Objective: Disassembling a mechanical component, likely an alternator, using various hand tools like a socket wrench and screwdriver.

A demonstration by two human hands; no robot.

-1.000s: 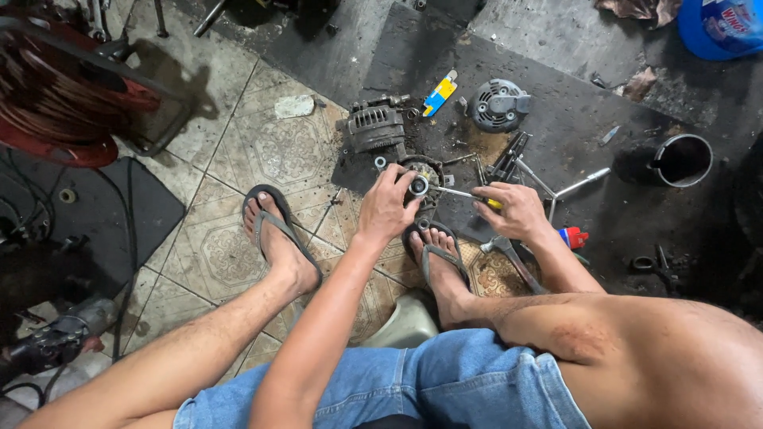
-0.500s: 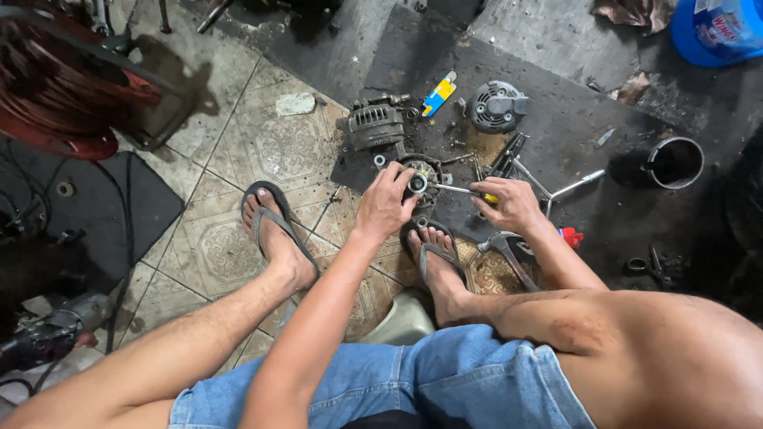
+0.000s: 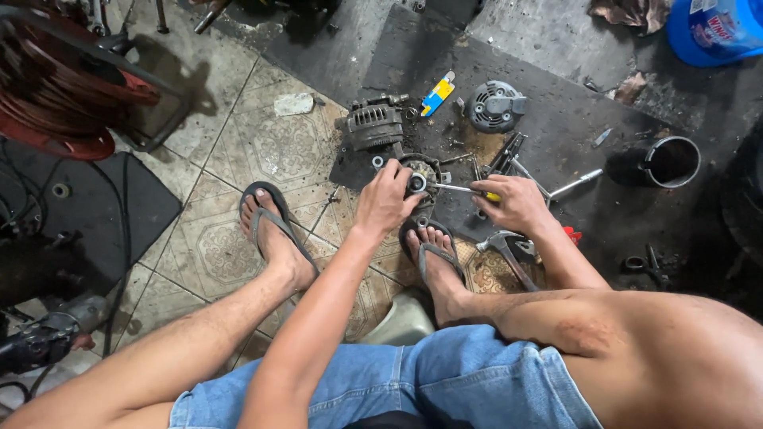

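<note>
My left hand (image 3: 385, 202) grips a round metal machine part (image 3: 420, 172) lying on the floor in front of my feet. My right hand (image 3: 517, 202) holds a screwdriver (image 3: 461, 190) with a yellow handle, its shaft pointing left into the part's centre. Just beyond the part sits a finned grey alternator housing (image 3: 373, 127). Both my feet wear dark flip-flops, the right foot (image 3: 433, 246) directly below the part.
A round grey cover (image 3: 494, 106) and a blue-yellow tube (image 3: 437, 94) lie further out. Loose tools (image 3: 509, 155) and a hammer (image 3: 509, 250) sit by my right hand. A dark metal cup (image 3: 668, 161) stands right, a red cable reel (image 3: 56, 87) left, a blue bucket (image 3: 715, 28) top right.
Hands and tool stay in the same hold on the part; the view has only shifted slightly.
</note>
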